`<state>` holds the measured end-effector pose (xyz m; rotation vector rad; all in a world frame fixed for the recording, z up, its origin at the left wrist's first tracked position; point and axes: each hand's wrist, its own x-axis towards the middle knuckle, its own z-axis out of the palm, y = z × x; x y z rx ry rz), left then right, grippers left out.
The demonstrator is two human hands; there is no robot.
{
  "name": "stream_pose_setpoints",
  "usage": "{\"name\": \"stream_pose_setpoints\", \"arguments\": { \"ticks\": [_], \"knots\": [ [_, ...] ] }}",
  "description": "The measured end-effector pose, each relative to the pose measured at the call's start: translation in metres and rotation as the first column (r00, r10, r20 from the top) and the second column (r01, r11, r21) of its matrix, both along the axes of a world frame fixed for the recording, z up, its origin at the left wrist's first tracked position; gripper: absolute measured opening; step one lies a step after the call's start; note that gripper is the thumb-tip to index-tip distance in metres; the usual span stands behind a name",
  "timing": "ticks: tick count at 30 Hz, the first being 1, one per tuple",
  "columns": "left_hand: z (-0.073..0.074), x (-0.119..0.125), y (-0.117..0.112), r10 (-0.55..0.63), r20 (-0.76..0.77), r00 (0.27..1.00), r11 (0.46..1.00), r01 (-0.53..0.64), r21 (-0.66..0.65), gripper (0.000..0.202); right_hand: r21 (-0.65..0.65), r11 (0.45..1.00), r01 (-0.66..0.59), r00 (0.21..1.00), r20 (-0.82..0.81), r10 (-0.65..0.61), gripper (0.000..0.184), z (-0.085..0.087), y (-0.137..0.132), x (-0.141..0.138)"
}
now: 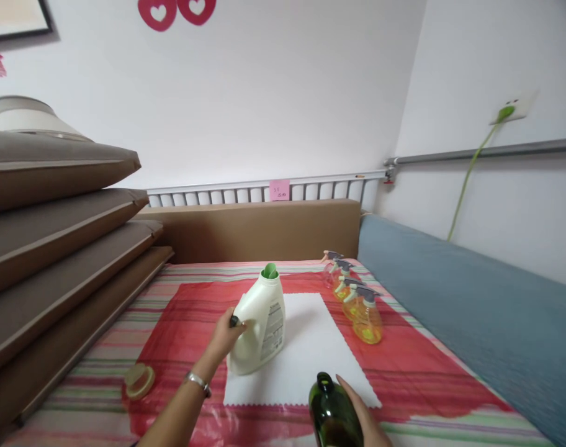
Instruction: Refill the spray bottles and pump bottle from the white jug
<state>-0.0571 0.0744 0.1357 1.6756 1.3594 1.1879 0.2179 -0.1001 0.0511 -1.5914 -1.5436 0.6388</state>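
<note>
Jug [270,320] is stood upright on white cloth [329,347] at frame centre, its handle clamped by the fingers of the left hand [228,335], presumably so that it is steadied; a small dark item [234,321] at the thumb cannot be identified. Green bottle [335,410], bottom centre-right, is gripped along its side by the partly hidden right hand [364,417], probably so that its neck is left free.

Jug [264,323] is showing off-white at left fingers [239,328], bottle [335,413] is showing dark green at right fingers [355,398], cloth [90,360] is showing stripes beneath
</note>
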Motion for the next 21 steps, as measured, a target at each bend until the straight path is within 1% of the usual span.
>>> {"name": "stream_pose_setpoints", "arguments": {
  "ticks": [2,3,5,7,8,10,11,12,14,16,18,21],
  "knots": [
    [0.007,0.006,-0.002,-0.018,-0.076,0.997,0.998,0.022,0.053,0.021,0.068,0.995,0.069,0.997,0.029,-0.072,0.083,0.021,0.001,0.009],
    [0.014,0.009,-0.003,-0.029,-0.113,0.993,0.997,0.038,0.074,0.02,0.088,0.991,0.098,0.994,0.04,-0.102,0.083,0.033,0.003,0.015],
    [0.031,0.013,-0.006,-0.054,-0.185,0.981,0.991,0.075,0.107,0.017,0.09,0.986,0.143,0.986,0.078,-0.15,0.084,0.057,0.007,0.03],
    [0.051,0.016,-0.007,-0.08,-0.285,0.955,0.985,0.118,0.122,0.014,0.09,0.985,0.149,0.978,0.133,-0.16,0.085,0.082,0.011,0.048],
    [0.061,0.017,-0.006,-0.089,-0.346,0.934,0.984,0.137,0.117,0.013,0.102,0.985,0.137,0.975,0.162,-0.152,0.085,0.093,0.013,0.057],
    [0.075,0.02,-0.004,-0.099,-0.523,0.846,0.982,0.169,0.087,0.016,0.155,0.983,0.1,0.966,0.222,-0.133,0.083,0.114,0.018,0.072],
    [0.079,0.022,-0.003,-0.108,-0.597,0.795,0.98,0.186,0.07,0.018,0.185,0.98,0.078,0.959,0.253,-0.124,0.082,0.124,0.021,0.078],
    [0.082,0.024,-0.002,-0.118,-0.652,0.749,0.978,0.203,0.056,0.02,0.212,0.976,0.058,0.951,0.286,-0.118,0.081,0.133,0.024,0.083],
    [0.082,0.032,0.002,-0.146,-0.698,0.701,0.97,0.24,0.038,0.022,0.249,0.968,0.024,0.927,0.356,-0.115,0.079,0.15,0.033,0.089],
    [0.08,0.041,0.006,-0.169,-0.705,0.688,0.964,0.265,0.027,0.025,0.252,0.968,-0.014,0.89,0.444,-0.103,0.077,0.163,0.043,0.093],
    [0.078,0.051,0.011,-0.182,-0.71,0.68,0.96,0.279,0.021,0.029,0.242,0.969,-0.057,0.844,0.531,-0.083,0.076,0.172,0.056,0.096],
    [0.076,0.063,0.015,-0.188,-0.718,0.67,0.958,0.287,0.016,0.031,0.219,0.971,-0.101,0.787,0.615,-0.057,0.078,0.176,0.075,0.098]
  ]
}}
